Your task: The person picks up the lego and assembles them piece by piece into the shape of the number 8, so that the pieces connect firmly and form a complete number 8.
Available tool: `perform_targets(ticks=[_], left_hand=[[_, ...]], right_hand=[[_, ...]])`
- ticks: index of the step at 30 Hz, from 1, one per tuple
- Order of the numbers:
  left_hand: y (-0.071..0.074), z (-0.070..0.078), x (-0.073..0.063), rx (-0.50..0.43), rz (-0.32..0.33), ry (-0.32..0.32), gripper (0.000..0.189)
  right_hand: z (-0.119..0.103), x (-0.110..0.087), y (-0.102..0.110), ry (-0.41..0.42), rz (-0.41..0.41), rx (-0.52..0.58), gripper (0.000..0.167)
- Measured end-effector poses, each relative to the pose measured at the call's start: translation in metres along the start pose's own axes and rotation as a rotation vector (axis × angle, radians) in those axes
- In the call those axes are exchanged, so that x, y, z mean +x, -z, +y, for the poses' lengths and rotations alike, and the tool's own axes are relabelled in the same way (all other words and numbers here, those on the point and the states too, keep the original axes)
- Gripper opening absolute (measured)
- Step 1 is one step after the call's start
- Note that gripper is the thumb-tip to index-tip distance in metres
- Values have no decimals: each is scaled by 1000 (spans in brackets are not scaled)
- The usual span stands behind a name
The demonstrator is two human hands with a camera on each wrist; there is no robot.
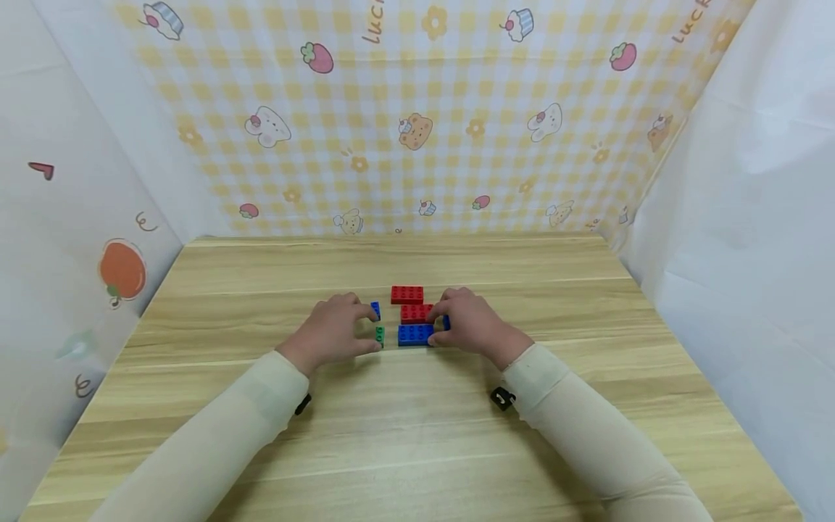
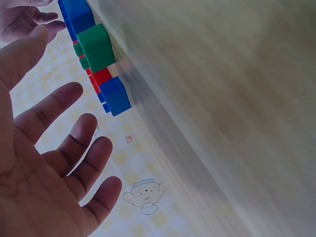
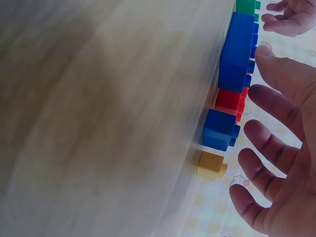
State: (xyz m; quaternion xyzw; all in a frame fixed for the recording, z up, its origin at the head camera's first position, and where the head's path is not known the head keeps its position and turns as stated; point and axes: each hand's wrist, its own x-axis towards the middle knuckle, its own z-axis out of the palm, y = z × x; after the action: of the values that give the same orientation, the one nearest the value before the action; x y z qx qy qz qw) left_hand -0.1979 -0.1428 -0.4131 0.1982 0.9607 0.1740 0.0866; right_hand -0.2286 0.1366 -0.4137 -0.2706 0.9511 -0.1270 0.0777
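Note:
Beside the left end of a small group of toy building bricks, my left hand (image 1: 329, 330) has its fingers spread and loosely bent. A green brick (image 2: 98, 48) and a small blue brick (image 2: 116, 96) lie close to its fingertips. My right hand (image 1: 475, 325) arches over the group's right side, holding nothing, its thumb at the end of a long blue brick (image 1: 412, 335). Behind that brick lie two red bricks, a nearer one (image 1: 414, 313) and a farther one (image 1: 407, 294). Another blue brick (image 3: 218, 130) and a yellow brick (image 3: 210, 165) show beyond the right fingers, mostly hidden in the head view.
The bricks stand studs up on a wood-grain table (image 1: 404, 442). A checked cloth backdrop (image 1: 365, 130) rises at the table's far edge, and white sheets hang at the left and right. Black wrist-camera parts (image 1: 503, 397) show under the sleeves.

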Motion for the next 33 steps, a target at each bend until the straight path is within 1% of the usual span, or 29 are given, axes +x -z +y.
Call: perform_targets(ticks=[4,11,16,24,28,33], left_hand=[[1,2,1,21,-18,4,45],[2,6,4,28,-41,24,42],[1,6,7,25,-49,27,39],[-1,10,12,-20,-89,47,37],[-2,12,14,-16,-97,61,38],[-4,13,17,-12,-103,69,36]], right_hand=[[0,2,-2,-11,-8,-15,30],[-1,4,-4,-31,-24,-17,28],[-5,5,-3,-66,-42,-22,28],[-8,6,-3,-121,-82,44,30],[-8,6,-2,-136,-91,68,28],[-9,6,0,-147,-103,77,28]])
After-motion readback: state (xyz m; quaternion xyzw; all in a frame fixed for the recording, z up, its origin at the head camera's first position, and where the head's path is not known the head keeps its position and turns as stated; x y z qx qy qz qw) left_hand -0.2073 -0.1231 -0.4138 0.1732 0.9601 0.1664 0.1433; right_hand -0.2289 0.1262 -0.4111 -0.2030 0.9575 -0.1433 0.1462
